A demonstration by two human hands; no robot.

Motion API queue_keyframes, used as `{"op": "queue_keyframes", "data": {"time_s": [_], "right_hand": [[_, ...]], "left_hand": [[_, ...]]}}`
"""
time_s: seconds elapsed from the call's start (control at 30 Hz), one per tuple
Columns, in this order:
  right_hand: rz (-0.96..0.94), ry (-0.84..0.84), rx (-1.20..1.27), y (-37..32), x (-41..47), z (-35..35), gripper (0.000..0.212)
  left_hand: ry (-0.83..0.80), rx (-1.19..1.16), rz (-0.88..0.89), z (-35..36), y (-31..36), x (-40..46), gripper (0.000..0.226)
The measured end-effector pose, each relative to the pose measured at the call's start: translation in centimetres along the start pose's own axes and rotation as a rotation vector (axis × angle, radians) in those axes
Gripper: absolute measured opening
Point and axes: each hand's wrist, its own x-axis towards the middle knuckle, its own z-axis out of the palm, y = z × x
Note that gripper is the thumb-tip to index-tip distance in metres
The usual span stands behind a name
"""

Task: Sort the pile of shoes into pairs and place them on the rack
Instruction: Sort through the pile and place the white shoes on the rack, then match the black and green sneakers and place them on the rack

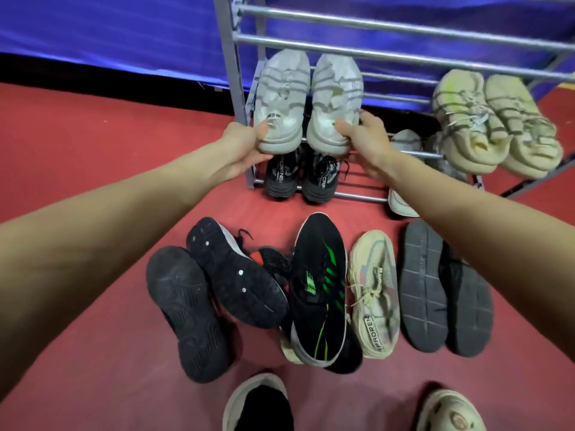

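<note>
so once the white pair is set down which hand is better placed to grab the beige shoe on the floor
Probably right: the right hand reaches out directly above the beige shoe; the left hand is over the black shoes.

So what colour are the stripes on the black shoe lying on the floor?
Bright green stripes on the black shoe, seen in the head view.

Rack — glossy metal; floor matt.

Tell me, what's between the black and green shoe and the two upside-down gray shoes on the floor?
A beige shoe lies between the black and green shoe and the upside-down gray shoes, seen in the head view.
</note>
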Motion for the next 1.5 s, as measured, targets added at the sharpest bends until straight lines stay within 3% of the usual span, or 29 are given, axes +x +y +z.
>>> {"op": "queue_keyframes", "data": {"time_s": [0.1,0.23,0.4,0.5,0.57,0.73,0.87,0.97,1.03,1.17,1.27,1.33,1.43,1.5], "right_hand": [[0.013,-0.012,-0.122,0.3,-0.6,-0.3,0.034],[-0.125,0.048,-0.190,1.7,-3.2,-0.1,0.025],[-0.229,0.084,-0.321,6.8,-10.1,0.1,0.045],[-0.130,-0.023,-0.371,10.1,-14.7,0.4,0.043],[0.022,-0.063,-0.391,11.7,-17.2,0.5,0.045],[0.290,-0.010,-0.557,13.4,-22.6,0.7,0.088],[0.303,-0.065,-0.689,14.8,-24.5,1.7,0.125],[0.293,-0.110,-0.815,14.9,-24.4,2.0,0.127],[0.299,-0.083,-0.763,14.6,-24.2,2.0,0.120],[0.251,0.050,-0.638,14.8,-24.6,0.9,0.117],[0.163,0.077,-0.578,15.2,-25.4,-0.7,0.110],[0.129,0.087,-0.560,15.5,-25.8,-1.6,0.109],[0.126,0.087,-0.587,15.7,-26.8,-2.3,0.110],[0.130,0.055,-0.604,15.9,-27.5,-2.6,0.110]], "left_hand": [[0.010,0.016,-0.035,-0.4,-0.6,0.1,0.043],[0.006,0.124,-0.017,-0.4,-1.5,-1.2,0.052],[0.014,0.314,0.007,-1.3,-4.6,-5.4,0.041],[0.005,0.396,-0.046,-2.8,-8.4,-8.1,0.011],[-0.002,0.500,-0.054,-3.7,-10.9,-10.0,0.022],[-0.003,0.664,-0.094,-6.0,-15.6,-12.9,0.016],[0.042,0.749,-0.064,-6.2,-17.5,-13.7,0.017],[0.088,0.785,-0.125,-6.0,-18.2,-14.1,0.023],[0.079,0.817,-0.171,-5.8,-18.5,-14.3,0.027],[0.094,0.833,-0.242,-5.6,-19.2,-14.3,0.052],[0.172,0.621,-0.416,-4.1,-18.6,-14.8,0.116],[0.215,0.527,-0.527,-3.0,-18.2,-14.5,0.141],[0.260,0.522,-0.592,-1.7,-18.4,-13.2,0.167],[0.310,0.542,-0.606,-0.5,-18.3,-13.1,0.169]]}}
